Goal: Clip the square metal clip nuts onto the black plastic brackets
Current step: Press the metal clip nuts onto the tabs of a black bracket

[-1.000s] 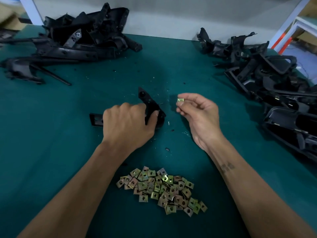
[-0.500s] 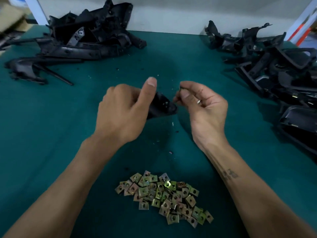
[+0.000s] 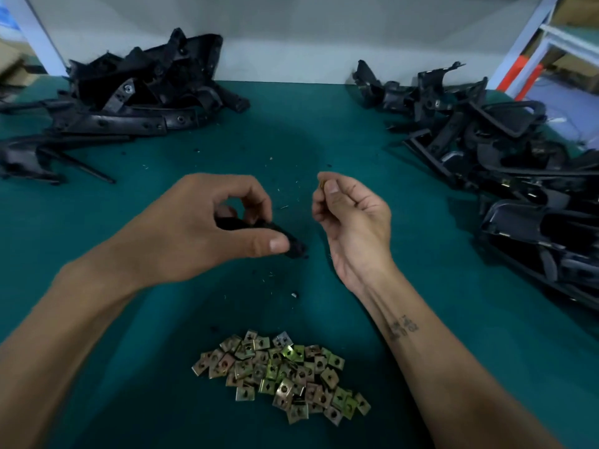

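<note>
My left hand (image 3: 201,228) grips a small black plastic bracket (image 3: 291,244) above the green table; most of the bracket is hidden by my fingers and only its right end shows. My right hand (image 3: 353,218) pinches one brass-coloured clip nut (image 3: 321,183) between thumb and forefinger, a short way right of the bracket and apart from it. A heap of several square metal clip nuts (image 3: 282,374) lies on the table near me, between my forearms.
A pile of black plastic brackets (image 3: 139,95) fills the far left of the green table (image 3: 421,319), and another pile of brackets (image 3: 505,157) runs along the right side. Small debris specks lie around the middle. A grey wall stands behind.
My left hand has turned the bracket and lowered its thumb onto it. My right hand, holding the clip nut, has drawn away from the bracket's end, so a gap shows between them.
</note>
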Demonstrator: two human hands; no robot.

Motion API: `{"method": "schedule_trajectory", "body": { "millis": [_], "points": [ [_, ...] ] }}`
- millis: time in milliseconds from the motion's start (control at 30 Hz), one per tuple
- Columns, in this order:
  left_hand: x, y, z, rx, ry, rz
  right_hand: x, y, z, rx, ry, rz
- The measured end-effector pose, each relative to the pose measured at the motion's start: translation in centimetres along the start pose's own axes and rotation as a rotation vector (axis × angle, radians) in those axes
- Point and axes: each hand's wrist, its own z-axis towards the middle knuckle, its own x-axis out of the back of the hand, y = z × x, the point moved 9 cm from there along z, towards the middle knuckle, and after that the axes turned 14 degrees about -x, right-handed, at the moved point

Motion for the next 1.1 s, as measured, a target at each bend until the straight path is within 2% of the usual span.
{"method": "schedule_trajectory", "body": {
  "millis": [233, 333, 433, 533, 667, 733, 833, 967, 1100],
  "points": [
    [2.0, -0.1, 0.1, -0.111, 0.051, 0.486, 0.8, 0.2, 0.8, -0.081, -0.005, 0.099],
    [3.6, -1.2, -0.2, -0.004, 0.193, 0.669, 0.6, 0.2, 0.8, -0.085, -0.020, 0.070],
    [4.8, -2.8, -0.4, 0.161, 0.300, 0.657, 0.3, 0.2, 0.7, -0.070, -0.039, -0.009],
    [3.6, -4.0, 0.6, 0.187, 0.262, 0.467, -0.3, 0.5, 0.7, -0.047, -0.057, -0.101],
    [-0.5, -6.1, 1.2, 0.228, 0.236, -0.097, -0.8, 1.0, 0.9, -0.063, -0.082, -0.160],
    [-1.9, -7.5, 0.8, 0.275, 0.233, -0.295, -0.9, 1.2, 1.0, -0.082, -0.111, -0.171],
    [-2.6, -8.8, 0.2, 0.287, 0.249, -0.486, -1.1, 1.5, 1.2, -0.118, -0.144, -0.196],
    [-1.5, -9.1, 0.1, 0.177, 0.370, -0.669, -1.3, 1.7, 1.5, -0.147, -0.189, -0.199],
    [-1.8, -9.2, 0.4, 0.141, 0.328, -0.802, -1.6, 1.8, 1.5, -0.143, -0.251, -0.209]
  ]
}}
